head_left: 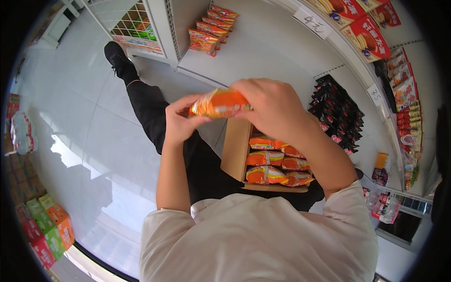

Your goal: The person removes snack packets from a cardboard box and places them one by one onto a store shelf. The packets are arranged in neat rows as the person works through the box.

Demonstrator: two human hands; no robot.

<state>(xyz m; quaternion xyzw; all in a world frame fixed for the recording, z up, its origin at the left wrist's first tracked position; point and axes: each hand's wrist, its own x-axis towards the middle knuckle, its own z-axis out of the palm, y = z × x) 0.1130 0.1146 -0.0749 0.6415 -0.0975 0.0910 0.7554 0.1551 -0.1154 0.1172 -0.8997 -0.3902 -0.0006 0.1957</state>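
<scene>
Between my two hands is an orange snack bag (220,103), held above my lap. My left hand (183,118) pinches its left end, while my right hand (269,102) grips the other end from above. Below my right forearm stands an opened cardboard box (234,149) with several similar orange bags (265,158) packed in rows. Part of the box is hidden by my right arm. Ahead, a row of orange snack bags (204,40) stands on the left end of a white shelf (243,56).
Black packets (336,109) fill a shelf section to the right. Above it, an upper shelf carries red boxes (366,38) and bagged snacks (405,91). A wire basket (132,26) stands ahead on the left. Colourful cartons (47,225) and wrapped bottles (23,132) line the far left floor.
</scene>
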